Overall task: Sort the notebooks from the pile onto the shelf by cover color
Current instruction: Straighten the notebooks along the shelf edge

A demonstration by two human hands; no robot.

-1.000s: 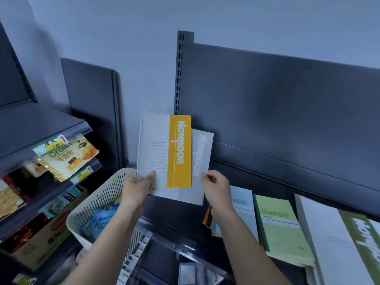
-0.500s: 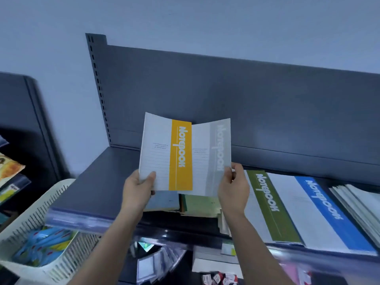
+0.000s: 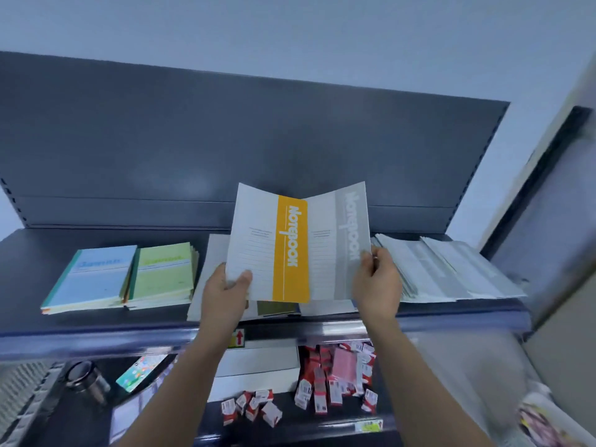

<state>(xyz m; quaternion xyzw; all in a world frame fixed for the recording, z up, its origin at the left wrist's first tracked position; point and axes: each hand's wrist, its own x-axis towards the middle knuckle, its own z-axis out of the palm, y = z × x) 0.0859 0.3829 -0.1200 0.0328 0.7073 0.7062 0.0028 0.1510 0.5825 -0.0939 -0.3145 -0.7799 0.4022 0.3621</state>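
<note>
My left hand [image 3: 227, 293] grips the lower left corner of a white notebook with a yellow band [image 3: 267, 250], held upright above the shelf [image 3: 96, 317]. My right hand [image 3: 375, 285] grips a white notebook with a grey band [image 3: 342, 240] by its lower right edge; it sits partly behind the yellow one. Under them on the shelf lie more white notebooks, one with an olive-green band [image 3: 277, 307]. A fanned pile of white and grey notebooks [image 3: 451, 272] lies to the right.
A light blue notebook stack [image 3: 93, 279] and a light green stack [image 3: 163, 272] lie at the shelf's left. The dark back panel [image 3: 225, 140] rises behind. On the lower shelf lie small red and white boxes [image 3: 335, 379], a white box [image 3: 258, 366], a metal cup [image 3: 85, 380].
The view has swung right and down, from the basket side to the shelf front. The two held notebooks have spread further apart, the grey one drawn out to the right.
</note>
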